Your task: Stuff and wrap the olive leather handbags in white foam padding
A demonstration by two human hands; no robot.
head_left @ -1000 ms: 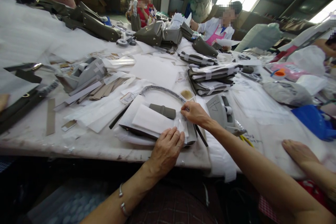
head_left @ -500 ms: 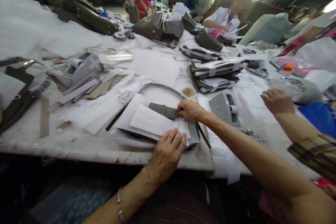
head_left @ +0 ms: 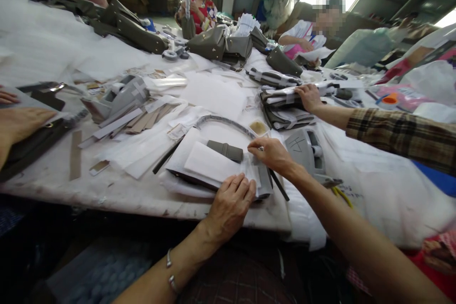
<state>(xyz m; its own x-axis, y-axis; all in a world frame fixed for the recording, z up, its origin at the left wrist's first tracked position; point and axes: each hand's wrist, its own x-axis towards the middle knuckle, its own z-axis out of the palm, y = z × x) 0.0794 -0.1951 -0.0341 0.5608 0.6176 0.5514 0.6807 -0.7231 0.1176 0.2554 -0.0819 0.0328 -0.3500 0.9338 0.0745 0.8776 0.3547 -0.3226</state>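
In front of me a dark grey-green handbag [head_left: 265,191] lies flat near the table's edge, with white foam sheet [head_left: 210,161] over it. Its curved handle [head_left: 224,118] is wrapped in film and arches away from me. A wide grey-green strap tab [head_left: 226,150] lies across the foam. My left hand [head_left: 231,202] rests on the lower right of the foam and wrapping, fingers stretched out. Just right of the tab's end, my right hand [head_left: 272,153] is raised slightly with thumb and forefinger pinched together. Whatever may be between those fingertips is too small to make out.
A dish of yellowish stuff [head_left: 259,128] and a grey tape dispenser [head_left: 305,151] stand to the right. Behind them, a co-worker's hand [head_left: 309,97] touches stacked wrapped bags [head_left: 281,109]. Another person's hand [head_left: 26,123] lies on a bag at left. Cardboard strips [head_left: 142,121] lie left.
My right hand has come away from the strap tab, slightly up and right. My left hand stays put. The plaid-sleeved co-worker's hand has reached left onto the stacked bags.
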